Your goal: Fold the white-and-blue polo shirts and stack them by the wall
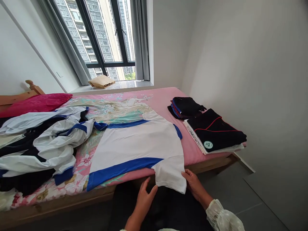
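A white shirt with blue bands (139, 144) lies spread flat on the pink flowered bed sheet (163, 99), one sleeve hanging over the near bed edge. My left hand (145, 195) pinches the left side of that hanging sleeve, fingers closed on the cloth. My right hand (193, 184) grips the sleeve's right lower corner, thumb on top. Both hands are below the mattress edge.
A heap of white, blue and black clothes (38, 144) covers the bed's left side beside a magenta pillow (36, 103). Folded dark garments (214, 131) and a smaller stack (185, 107) sit at the right. A wooden bed frame (72, 202), window and grey floor surround.
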The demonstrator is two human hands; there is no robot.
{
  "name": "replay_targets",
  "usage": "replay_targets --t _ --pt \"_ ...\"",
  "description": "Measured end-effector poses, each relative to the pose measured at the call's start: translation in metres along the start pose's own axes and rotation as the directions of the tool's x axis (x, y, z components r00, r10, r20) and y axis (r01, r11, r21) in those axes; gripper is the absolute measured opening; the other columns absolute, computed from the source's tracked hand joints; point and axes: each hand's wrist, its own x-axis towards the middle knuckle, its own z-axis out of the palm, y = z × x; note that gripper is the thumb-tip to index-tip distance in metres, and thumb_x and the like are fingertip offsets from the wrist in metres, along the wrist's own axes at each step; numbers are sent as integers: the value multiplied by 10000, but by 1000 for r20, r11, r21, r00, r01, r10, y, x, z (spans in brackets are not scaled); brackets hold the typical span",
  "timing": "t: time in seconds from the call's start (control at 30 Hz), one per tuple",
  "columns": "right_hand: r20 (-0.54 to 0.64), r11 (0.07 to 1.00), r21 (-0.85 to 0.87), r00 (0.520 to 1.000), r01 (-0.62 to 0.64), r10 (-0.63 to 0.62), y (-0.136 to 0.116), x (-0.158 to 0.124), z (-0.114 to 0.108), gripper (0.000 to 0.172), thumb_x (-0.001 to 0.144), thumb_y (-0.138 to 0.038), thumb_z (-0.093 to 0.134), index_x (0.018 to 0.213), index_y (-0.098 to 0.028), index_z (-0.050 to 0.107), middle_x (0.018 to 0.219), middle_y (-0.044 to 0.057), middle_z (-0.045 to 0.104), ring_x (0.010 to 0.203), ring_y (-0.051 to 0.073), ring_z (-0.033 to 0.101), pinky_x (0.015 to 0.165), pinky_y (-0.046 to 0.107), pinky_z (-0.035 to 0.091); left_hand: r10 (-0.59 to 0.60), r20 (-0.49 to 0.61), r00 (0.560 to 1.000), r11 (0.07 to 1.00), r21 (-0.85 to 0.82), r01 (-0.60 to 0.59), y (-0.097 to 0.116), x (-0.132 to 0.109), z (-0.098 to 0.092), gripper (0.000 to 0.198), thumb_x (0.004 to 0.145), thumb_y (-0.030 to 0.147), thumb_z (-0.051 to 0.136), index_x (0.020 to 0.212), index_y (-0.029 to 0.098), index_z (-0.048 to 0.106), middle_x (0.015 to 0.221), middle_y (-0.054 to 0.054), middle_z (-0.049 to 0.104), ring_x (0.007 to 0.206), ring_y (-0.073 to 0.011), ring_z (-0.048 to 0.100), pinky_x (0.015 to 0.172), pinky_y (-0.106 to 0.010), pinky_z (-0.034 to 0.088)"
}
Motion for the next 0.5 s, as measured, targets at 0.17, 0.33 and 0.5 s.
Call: replay_targets --t 0.17,0.33,0.5 --pt "-4 998 -25 999 -51 51 -8 -5 1 349 677 -478 712 821 -177 609 760 30 690 651 161 629 620 290 498 -189 101 977 919 -332 212 14 22 49 496 556 514 760 838 111 690 787 -110 716 794 -262 658 745 -335 485" --pt "-113 994 -15 988 104 -105 2 -4 13 450 701 -596 645 874 -183 606 817 43 705 781 208 655 684 310 523 -229 183 956 864 -413 286 5 9 48 470 541 505 773 802 132 658 667 -54 685 587 -159 603 586 -266 462" --pt "-143 998 -33 989 45 -49 13 -4 24 518 703 -622 638 924 -154 636 832 77 716 809 245 660 693 335 535 -305 235 923 769 -512 384 3 -1 43 352 540 363 803 751 130 644 653 -21 653 579 -112 572 572 -227 460"
